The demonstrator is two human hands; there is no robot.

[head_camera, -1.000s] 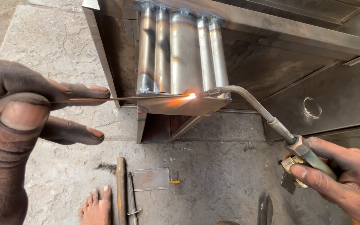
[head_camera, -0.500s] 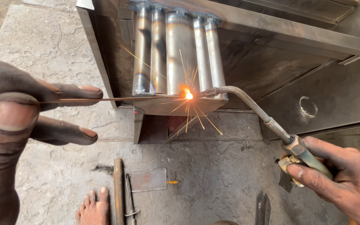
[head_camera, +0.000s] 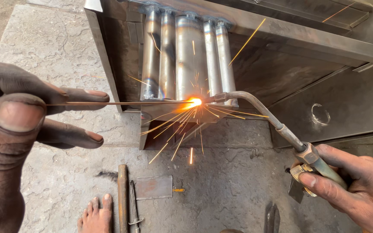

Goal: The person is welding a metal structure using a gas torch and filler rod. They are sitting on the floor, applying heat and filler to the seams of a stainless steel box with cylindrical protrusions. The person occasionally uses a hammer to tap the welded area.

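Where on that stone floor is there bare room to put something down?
Bare stone floor lies left of the metal frame, above the left hand. Another patch sits between the small steel plate and the right hand. It is crowded under the sparks and beside the bare foot, where tools lie.

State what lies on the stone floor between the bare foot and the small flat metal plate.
Head view: a rusty round metal bar and a thinner dark rod, side by side.
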